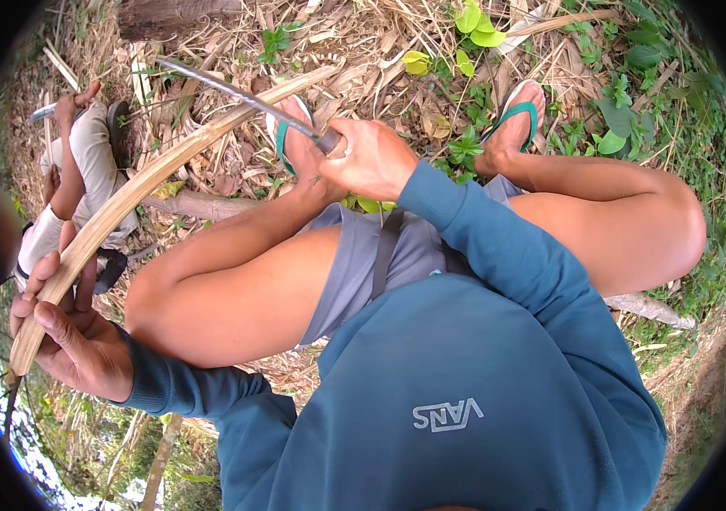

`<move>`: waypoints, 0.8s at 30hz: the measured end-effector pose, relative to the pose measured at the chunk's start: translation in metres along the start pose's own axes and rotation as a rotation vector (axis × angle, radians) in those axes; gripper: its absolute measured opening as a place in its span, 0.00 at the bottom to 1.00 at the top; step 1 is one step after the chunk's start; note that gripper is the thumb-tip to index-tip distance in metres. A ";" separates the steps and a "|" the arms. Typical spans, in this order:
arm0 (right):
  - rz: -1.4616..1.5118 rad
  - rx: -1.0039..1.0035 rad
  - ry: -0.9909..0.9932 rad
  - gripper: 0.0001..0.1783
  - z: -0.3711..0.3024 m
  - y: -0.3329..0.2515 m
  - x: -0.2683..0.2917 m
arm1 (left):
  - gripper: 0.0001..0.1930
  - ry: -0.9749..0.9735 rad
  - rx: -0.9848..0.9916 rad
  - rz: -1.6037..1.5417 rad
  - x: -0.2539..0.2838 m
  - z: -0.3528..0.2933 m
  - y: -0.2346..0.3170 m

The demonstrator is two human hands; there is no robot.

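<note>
Knife [248, 99] in one hand, wood strip [146, 185] in the other, out on the leaf litter [363, 98].

Right hand [371, 157] is clenched around the knife's handle, blade angled up and left across the wood strip; can't tell from this angle if the edge actually touches it. Left hand [90, 349] grasps the strip's near end, thumb along one side and the other fingers curled round it, kinda loose. Strip's long, pale and a bit bowed, slanting past the left knee [150, 289] with its far end over the dry stuff. Sandals [521, 119] with green straps on both feet, some green plants [465, 149] between them. Off to the left, another person [95, 162] in light trousers has a tool in hand, too small to make out.
</note>
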State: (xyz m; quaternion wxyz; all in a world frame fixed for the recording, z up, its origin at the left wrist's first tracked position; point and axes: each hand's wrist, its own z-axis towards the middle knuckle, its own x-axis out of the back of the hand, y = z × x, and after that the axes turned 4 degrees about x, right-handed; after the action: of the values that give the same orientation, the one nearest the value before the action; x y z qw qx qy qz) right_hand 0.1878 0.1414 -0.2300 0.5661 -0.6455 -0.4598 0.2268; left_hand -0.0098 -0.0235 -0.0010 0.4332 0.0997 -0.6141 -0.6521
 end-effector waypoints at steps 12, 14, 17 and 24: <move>0.010 0.169 -0.011 0.14 -0.014 -0.026 -0.009 | 0.12 0.042 -0.044 0.049 -0.012 0.002 0.000; 0.107 0.303 0.059 0.15 -0.024 -0.030 -0.014 | 0.11 -0.050 -0.028 -0.007 -0.002 0.000 0.001; 0.044 0.180 -0.044 0.16 -0.021 -0.026 -0.007 | 0.11 0.006 -0.029 0.029 -0.010 0.001 0.004; 0.046 0.181 -0.039 0.11 -0.026 -0.024 -0.002 | 0.11 0.013 -0.012 0.050 -0.009 -0.001 0.006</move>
State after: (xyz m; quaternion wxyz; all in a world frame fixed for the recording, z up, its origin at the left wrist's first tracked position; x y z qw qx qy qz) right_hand 0.2002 0.1245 -0.2014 0.6080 -0.5973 -0.4334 0.2927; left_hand -0.0016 -0.0171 0.0002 0.4542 0.0859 -0.6094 -0.6442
